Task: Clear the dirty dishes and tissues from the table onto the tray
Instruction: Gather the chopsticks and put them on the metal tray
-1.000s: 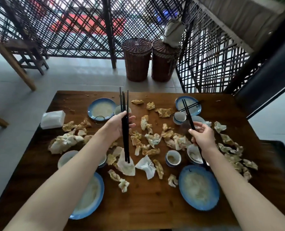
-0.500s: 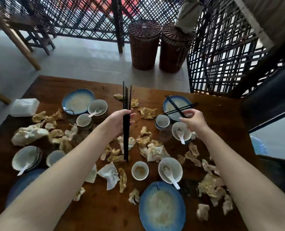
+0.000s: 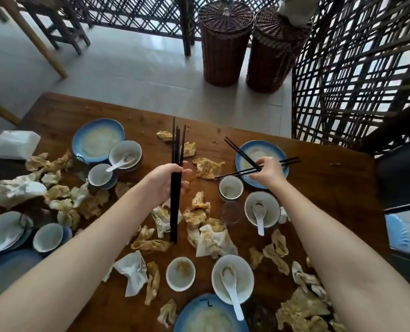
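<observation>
Dark wooden table [image 3: 330, 188] under everything. Beyond its far edge, two lidded wicker baskets [image 3: 224, 44] side by side on the floor. On the wood, smeared blue plates [image 3: 79, 133]: far left, far right, near edge. Next, white bowls [image 3: 232, 267], several with white spoons [image 3: 232, 295] inside. At the left edge, plastic tissue pack [image 3: 14, 144]. Across the middle and right, crumpled stained tissues [image 3: 213, 240], all on the table. Mid-table, left hand [image 3: 168, 180], fingers curled round a bundle of black chopsticks [image 3: 174, 212], held upright, lower ends over the tissues, contact unclear. Over the far-right plate [image 3: 273, 149], right hand [image 3: 269, 174], fingertips pinching loose chopsticks [image 3: 239, 152] where two pairs cross on the plate.
</observation>
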`<action>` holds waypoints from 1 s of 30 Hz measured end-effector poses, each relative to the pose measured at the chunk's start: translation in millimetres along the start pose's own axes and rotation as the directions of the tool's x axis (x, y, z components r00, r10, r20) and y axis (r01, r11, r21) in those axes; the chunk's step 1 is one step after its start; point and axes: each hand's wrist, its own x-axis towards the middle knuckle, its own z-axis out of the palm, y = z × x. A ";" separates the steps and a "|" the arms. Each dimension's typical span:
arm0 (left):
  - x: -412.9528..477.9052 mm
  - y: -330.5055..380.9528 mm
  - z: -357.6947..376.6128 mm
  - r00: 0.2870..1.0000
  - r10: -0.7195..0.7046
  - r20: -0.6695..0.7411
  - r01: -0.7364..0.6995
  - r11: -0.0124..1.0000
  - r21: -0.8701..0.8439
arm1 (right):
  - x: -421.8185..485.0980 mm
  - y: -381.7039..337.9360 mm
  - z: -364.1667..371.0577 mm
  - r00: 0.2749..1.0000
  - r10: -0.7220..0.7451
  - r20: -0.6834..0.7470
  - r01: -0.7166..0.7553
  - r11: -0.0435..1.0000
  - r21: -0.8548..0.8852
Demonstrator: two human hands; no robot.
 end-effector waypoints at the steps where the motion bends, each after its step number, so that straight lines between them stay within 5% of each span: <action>1: 4.4 -0.9 -0.3 1.000 -0.002 -0.002 0.002 1.000 -0.001 | 5.9 1.1 3.6 1.000 -0.002 0.009 0.002 1.000 -0.028; 21: -18.7 -5.6 -26.8 0.999 0.043 -0.005 -0.043 0.998 -0.038 | -21.0 -31.8 -25.5 0.950 -0.275 -0.148 0.219 0.924 -0.315; 25: -44.8 -16.6 -38.0 0.997 0.071 0.042 -0.067 0.994 -0.086 | -67.6 -38.5 -26.3 0.987 -0.163 0.004 0.162 0.985 0.065; 30: -95.7 -54.4 -53.9 0.987 0.099 0.123 -0.082 0.987 -0.139 | -164.8 -38.4 -14.1 0.999 -0.046 0.015 0.030 0.842 0.539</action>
